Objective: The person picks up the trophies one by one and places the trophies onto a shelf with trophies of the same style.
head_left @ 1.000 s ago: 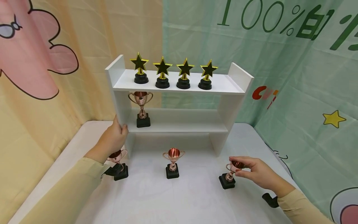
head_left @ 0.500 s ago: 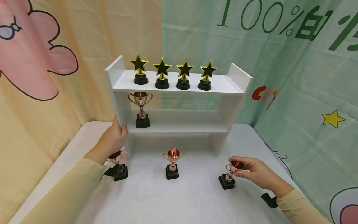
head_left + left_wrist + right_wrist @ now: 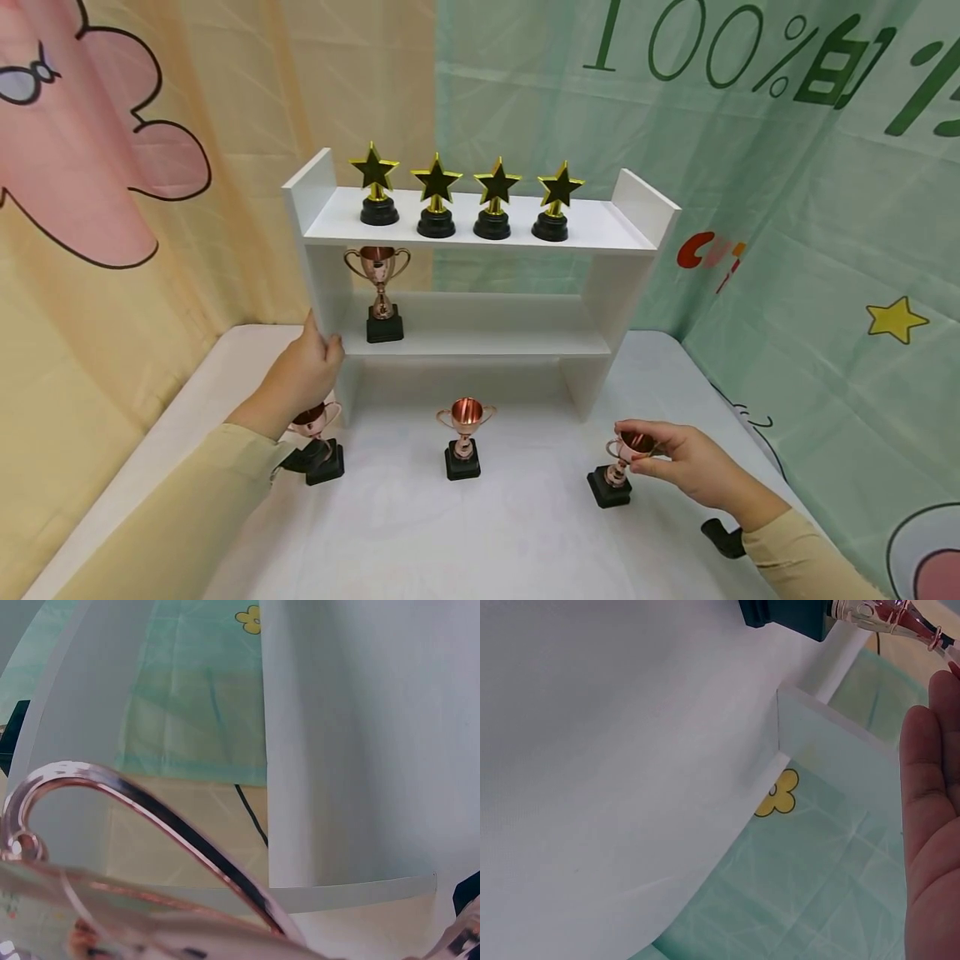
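We pinch the right-hand cup (image 3: pixel 621 473) in our right hand (image 3: pixel 693 468), left hand (image 3: pixel 303 375) gripping the shelf (image 3: pixel 480 283) side; one cup (image 3: pixel 381 293) shelved, three on the worktop (image 3: pixel 465 533).

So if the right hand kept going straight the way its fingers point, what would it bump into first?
The right hand already pinches the rose-gold cup. Going on leftward, the middle cup probably comes next; depth is uncertain.

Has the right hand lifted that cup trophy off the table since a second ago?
No. The right hand holds the cup trophy in the same spot before the shelf, base on the table.
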Demonstrator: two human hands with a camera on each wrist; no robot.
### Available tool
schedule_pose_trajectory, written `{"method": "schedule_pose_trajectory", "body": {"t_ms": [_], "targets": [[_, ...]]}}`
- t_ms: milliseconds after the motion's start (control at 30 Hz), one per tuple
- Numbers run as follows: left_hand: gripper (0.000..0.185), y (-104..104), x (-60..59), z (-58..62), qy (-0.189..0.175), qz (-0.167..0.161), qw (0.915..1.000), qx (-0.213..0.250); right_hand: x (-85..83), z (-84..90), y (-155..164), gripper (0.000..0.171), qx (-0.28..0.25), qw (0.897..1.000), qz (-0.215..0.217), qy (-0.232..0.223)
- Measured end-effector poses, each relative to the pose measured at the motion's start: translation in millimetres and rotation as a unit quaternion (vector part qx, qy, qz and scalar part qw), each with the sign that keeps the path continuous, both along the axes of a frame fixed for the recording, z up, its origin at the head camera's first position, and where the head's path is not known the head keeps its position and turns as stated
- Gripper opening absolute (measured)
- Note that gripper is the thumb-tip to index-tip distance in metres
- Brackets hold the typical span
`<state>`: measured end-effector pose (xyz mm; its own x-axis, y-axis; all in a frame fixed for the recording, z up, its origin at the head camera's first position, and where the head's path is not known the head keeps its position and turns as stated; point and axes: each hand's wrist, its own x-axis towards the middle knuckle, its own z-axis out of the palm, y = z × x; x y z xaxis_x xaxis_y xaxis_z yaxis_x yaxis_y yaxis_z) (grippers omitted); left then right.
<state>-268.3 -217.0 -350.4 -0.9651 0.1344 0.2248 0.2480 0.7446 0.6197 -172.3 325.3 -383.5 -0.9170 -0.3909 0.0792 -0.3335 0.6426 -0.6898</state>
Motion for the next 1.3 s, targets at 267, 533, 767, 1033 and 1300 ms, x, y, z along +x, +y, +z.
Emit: {"method": "schedule_pose_trajectory", "body": {"t_ms": [267, 533, 767, 1033, 1300], "targets": [[0.070, 1, 0.3, 0.8, 0.000, -0.001, 1.0000, 0.002, 0.1, 0.3, 1, 0.051, -0.004, 1.000, 0.000, -0.005], [0.070, 2, 1.2, 0.9, -0.003, 0.000, 1.0000, 0.001, 2.0, 2.2, 3, 0.050, -0.008, 1.000, 0.016, 0.002], [0.070, 2, 1.0, 1.2, -0.003, -0.001, 1.0000, 0.000, 4.2, 8.1, 1, 0.049, 0.013, 0.999, 0.013, 0.045], [0.067, 2, 2.3, 0.9, 0.014, 0.002, 0.9999, -0.006, 6.4, 20.8, -12, 0.049, 0.024, 0.992, 0.007, 0.123], [0.067, 1, 2.2, 1.7, 0.019, 0.004, 0.9998, -0.006, 2.7, 34.0, -26, 0.051, 0.038, 0.984, 0.007, 0.172]]}}
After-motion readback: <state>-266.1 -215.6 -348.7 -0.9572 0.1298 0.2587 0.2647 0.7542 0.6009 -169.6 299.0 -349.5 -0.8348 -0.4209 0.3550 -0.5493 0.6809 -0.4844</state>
